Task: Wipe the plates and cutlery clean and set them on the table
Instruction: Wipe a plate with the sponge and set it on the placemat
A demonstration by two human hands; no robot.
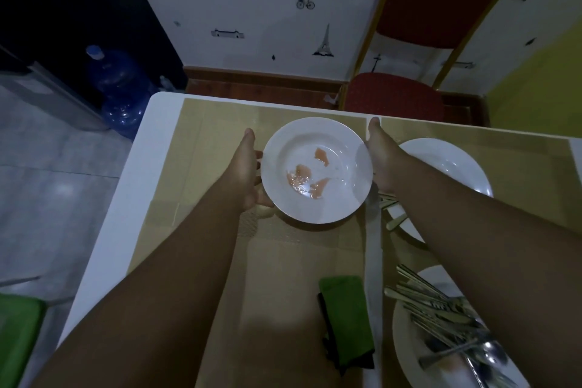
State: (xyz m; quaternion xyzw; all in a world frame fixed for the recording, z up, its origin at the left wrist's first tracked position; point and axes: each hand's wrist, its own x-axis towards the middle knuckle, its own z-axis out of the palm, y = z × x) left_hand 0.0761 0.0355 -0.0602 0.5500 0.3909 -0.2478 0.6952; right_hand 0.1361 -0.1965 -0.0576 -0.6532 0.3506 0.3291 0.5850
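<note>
A white plate [316,170] smeared with orange-pink residue is held just above the tan placemat [201,148]. My left hand [247,170] grips its left rim and my right hand [379,157] grips its right rim. To the right lies a second white plate [453,164], partly under my right forearm, with some cutlery [392,214] at its near side. A third plate [406,346] at the lower right carries a pile of forks and spoons [447,312]. A folded green cloth [348,318] lies on the mat near me.
The white table's left edge [126,183] drops to a tiled floor. A blue water jug [121,88] stands on the floor at far left. Red chairs [396,98] sit beyond the table's far edge by the wall. A green seat [19,334] is at lower left.
</note>
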